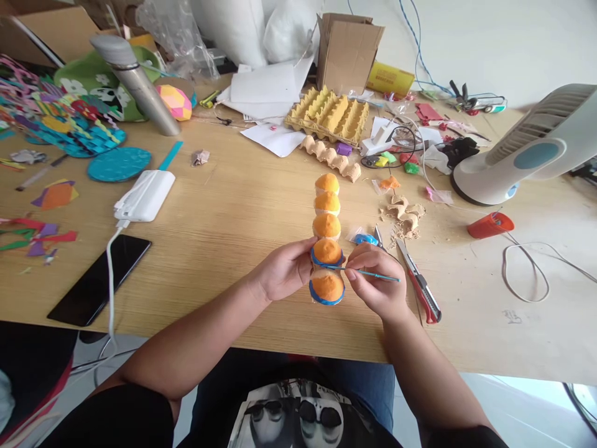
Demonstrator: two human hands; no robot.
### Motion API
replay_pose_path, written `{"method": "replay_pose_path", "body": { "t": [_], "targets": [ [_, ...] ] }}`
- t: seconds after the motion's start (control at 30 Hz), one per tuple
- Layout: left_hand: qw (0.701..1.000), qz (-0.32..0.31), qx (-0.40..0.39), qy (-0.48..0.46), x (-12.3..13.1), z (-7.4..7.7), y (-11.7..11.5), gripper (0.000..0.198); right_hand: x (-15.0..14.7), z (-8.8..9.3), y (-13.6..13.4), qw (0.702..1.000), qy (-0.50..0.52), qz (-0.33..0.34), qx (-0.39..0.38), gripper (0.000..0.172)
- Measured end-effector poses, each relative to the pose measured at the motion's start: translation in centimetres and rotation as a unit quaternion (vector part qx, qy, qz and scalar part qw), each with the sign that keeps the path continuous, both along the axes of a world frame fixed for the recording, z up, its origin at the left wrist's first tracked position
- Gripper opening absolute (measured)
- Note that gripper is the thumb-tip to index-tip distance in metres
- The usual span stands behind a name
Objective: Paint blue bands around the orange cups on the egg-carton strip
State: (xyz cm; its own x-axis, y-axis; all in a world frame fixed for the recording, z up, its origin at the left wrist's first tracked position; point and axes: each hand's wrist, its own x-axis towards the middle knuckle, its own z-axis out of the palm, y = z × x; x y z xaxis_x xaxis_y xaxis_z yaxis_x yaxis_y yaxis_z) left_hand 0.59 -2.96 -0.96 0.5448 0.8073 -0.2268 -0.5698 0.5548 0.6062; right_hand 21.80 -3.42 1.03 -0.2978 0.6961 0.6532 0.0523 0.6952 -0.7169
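Held over the table is an egg carton strip [326, 225] with a row of several cups capped in orange clay-like material. Blue edging rings the two cups closest to me. My left hand [290, 269] grips the strip's left side near the second-nearest cup, some fingers hidden behind it. Pinched in my right hand [377, 277] is a thin blue modelling tool [380, 276], its tip touching between the two blue-edged cups. A lump of blue clay [365, 239] lies just beyond my right hand, beside a partly covered metal blade [378, 235].
Right of my hand lies a red utility knife [422, 289], with torn carton scraps [405, 213] beyond. A white fan [522, 149] and an orange cup [490, 224] stand right. Left are a phone [100, 280] and cabled power bank [148, 196]. A yellow egg tray [329, 116] sits behind.
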Motion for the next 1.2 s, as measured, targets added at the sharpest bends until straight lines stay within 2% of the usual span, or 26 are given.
{"method": "replay_pose_path", "body": {
  "t": [0.23, 0.43, 0.57, 0.8, 1.2],
  "targets": [
    [0.999, 0.037, -0.038, 0.012, 0.2, 0.1, 0.0, 0.021, 0.0, 0.0, 0.3, 0.997, -0.049, -0.010, 0.053, 0.017],
    [0.998, 0.050, -0.030, 0.030, 0.5, 0.5, -0.1, 0.023, 0.2, -0.1, 0.5, 0.993, -0.066, -0.028, 0.092, 0.020],
    [0.996, 0.075, -0.025, 0.035, 0.5, 0.2, 0.0, 0.020, 0.5, 0.3, 0.6, 0.991, -0.084, -0.030, 0.098, 0.021],
    [0.994, 0.088, 0.007, 0.062, 0.3, -0.9, 0.1, 0.025, 0.7, 0.4, 0.8, 0.992, -0.092, -0.033, 0.079, 0.021],
    [0.990, 0.106, 0.017, 0.091, 0.5, -1.2, 0.1, 0.029, 0.5, 0.4, 0.5, 0.998, -0.053, 0.017, -0.009, 0.019]
  ]
}}
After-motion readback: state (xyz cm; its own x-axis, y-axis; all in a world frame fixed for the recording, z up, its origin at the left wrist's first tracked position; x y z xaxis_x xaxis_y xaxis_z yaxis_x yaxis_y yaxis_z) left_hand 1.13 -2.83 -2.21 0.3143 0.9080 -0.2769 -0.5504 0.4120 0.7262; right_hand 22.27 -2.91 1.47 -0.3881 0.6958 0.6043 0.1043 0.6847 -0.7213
